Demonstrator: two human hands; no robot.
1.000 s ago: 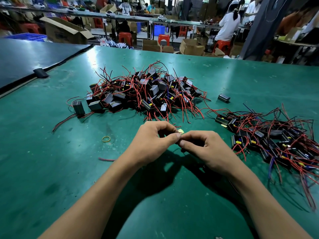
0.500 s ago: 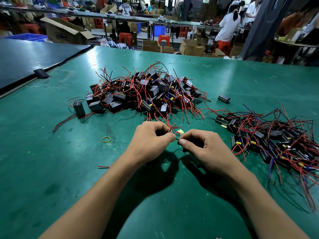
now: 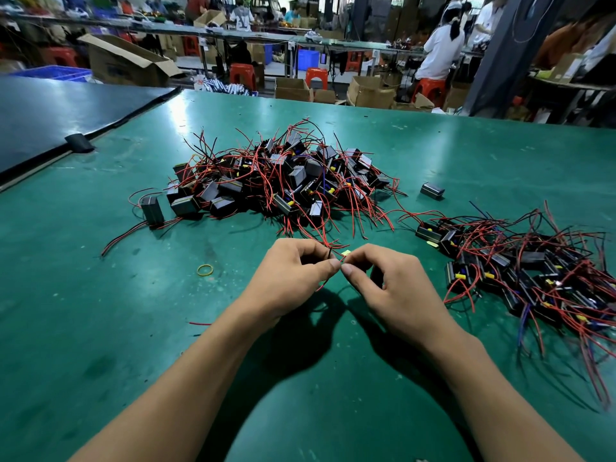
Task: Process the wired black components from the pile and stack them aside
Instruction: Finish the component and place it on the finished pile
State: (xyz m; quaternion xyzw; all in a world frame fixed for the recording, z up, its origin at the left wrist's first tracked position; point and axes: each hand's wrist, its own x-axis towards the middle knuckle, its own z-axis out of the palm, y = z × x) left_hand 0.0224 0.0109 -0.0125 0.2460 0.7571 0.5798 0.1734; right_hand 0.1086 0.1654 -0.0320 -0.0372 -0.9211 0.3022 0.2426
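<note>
A big pile of black box components (image 3: 280,185) with red and black wires lies on the green table (image 3: 100,311) ahead of me. A second heap of the same components (image 3: 533,278) lies at the right. My left hand (image 3: 290,281) and my right hand (image 3: 390,288) meet thumb to thumb over the table. Both pinch thin red and black wires (image 3: 330,253) between thumb and forefinger. A dark component shows partly under my right hand's curled fingers; most of it is hidden.
A yellow rubber band (image 3: 205,270) lies left of my hands, and a short red wire scrap (image 3: 200,323) nearer me. One loose black component (image 3: 432,189) sits between the piles. A dark board (image 3: 50,115) adjoins the table at the left. Boxes, stools and people are beyond.
My two hands have closed together again, thumbs nearly touching, after a small gap half a second ago. The wire ends between them have shifted slightly. The piles have not moved.
</note>
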